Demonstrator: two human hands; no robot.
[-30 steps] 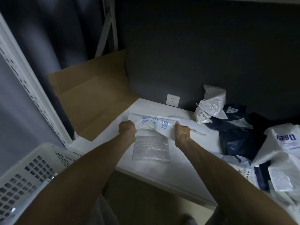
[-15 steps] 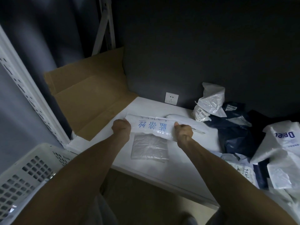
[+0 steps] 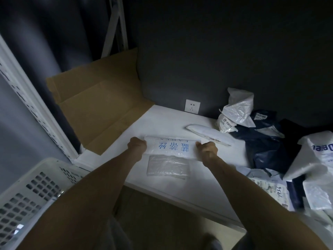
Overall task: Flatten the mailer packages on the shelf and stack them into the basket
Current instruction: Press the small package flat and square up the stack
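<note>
A white mailer with blue characters is stretched flat between both hands just above the white shelf. My left hand grips its left edge and my right hand grips its right edge, fingers curled. A folded clear-grey plastic bag lies flat on the shelf right below the mailer. A white perforated basket stands at the lower left, beside the shelf; its inside is hidden.
A long white mailer lies behind my right hand. Crumpled white bags and dark blue bags heap on the right, with more white mailers. Flattened cardboard leans at the left. A wall socket sits at the back.
Both hands have pulled the printed mailer wider apart and a little forward, so it lies flatter. The long white mailer behind it now shows apart from it.
</note>
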